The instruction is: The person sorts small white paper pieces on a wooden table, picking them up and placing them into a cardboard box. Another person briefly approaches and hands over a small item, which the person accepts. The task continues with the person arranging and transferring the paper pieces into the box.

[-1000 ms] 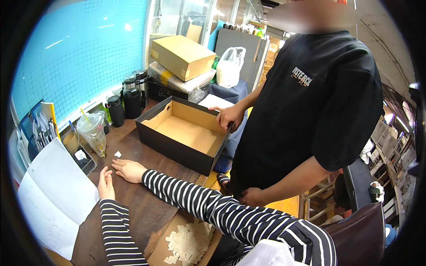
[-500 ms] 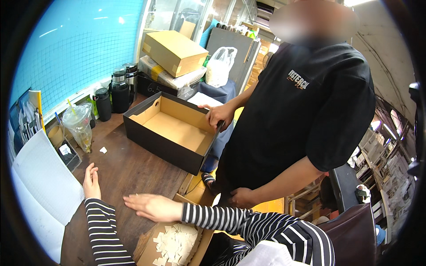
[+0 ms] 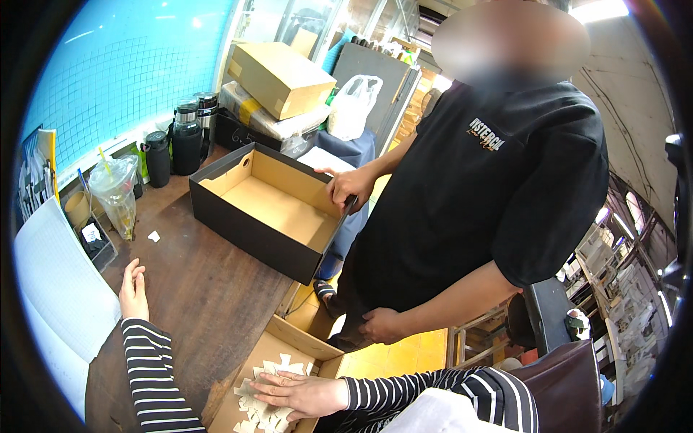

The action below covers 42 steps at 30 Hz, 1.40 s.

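Observation:
My right hand (image 3: 303,393) lies flat, fingers spread, on a pile of small cream-coloured cut pieces (image 3: 249,403). The pieces sit in a shallow brown cardboard box (image 3: 289,338) at the desk's near edge. My left hand (image 3: 134,292) is on its side over the wooden desk, beside the open notebook (image 3: 65,278); its fingers are extended and it holds nothing. Farther off, an empty black shoe box (image 3: 253,234) with a tan inside rests on the desk. A co-worker's hand (image 3: 350,189) grips its right end.
The co-worker in a black T-shirt (image 3: 484,180) stands close on the right. At the back left are a plastic cup (image 3: 115,191) and several dark flasks (image 3: 186,144). Stacked cartons (image 3: 281,79) and a white plastic bag (image 3: 354,108) stand behind. One small white scrap (image 3: 154,236) lies on the desk.
My right hand has moved down from above the desk onto the cut pieces in the cardboard box. My left hand stays near the notebook. The view has shifted slightly.

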Motion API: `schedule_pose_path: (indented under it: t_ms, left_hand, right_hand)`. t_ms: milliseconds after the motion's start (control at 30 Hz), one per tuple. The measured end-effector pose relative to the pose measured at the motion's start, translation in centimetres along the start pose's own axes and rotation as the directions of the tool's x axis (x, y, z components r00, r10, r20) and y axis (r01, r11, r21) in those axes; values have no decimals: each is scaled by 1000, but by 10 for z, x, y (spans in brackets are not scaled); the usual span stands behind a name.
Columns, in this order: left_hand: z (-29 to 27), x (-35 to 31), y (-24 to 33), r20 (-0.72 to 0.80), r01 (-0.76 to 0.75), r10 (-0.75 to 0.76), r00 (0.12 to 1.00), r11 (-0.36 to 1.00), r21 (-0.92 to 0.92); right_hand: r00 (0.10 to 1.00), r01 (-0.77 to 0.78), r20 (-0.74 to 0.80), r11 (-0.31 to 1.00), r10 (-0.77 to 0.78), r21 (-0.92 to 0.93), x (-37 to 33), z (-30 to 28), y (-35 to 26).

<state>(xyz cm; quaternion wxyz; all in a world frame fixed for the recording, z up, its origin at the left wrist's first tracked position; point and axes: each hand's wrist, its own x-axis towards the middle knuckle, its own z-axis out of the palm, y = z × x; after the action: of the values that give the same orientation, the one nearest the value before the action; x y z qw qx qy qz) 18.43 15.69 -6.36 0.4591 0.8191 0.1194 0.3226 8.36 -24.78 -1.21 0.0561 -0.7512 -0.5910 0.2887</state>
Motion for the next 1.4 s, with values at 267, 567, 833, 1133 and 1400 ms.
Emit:
schedule_pose_path:
  t_ms: [267, 567, 833, 1133, 1400]
  left_hand:
    - [-1, 0, 2, 5, 21, -21, 1000, 1000, 14]
    - [-2, 0, 0, 12, 22, -22, 1000, 999, 35]
    - [-1, 0, 0, 15, 15, -15, 1000, 1000, 27]
    - [-5, -2, 7, 68, -22, 14, 998, 991, 130]
    - [-1, -11, 36, 272, -120, -57, 961, 798, 590]
  right_hand:
    - [999, 35, 35, 999, -34, -21, 8, 10, 3]
    - [997, 35, 73, 999, -36, 5, 8, -2, -2]
    - [990, -7, 140, 1000, 10, -18, 9, 2, -3]
    - [998, 45, 51, 999, -45, -8, 7, -4, -5]
    - [919, 389, -152, 895, -363, 218, 13, -91, -26]
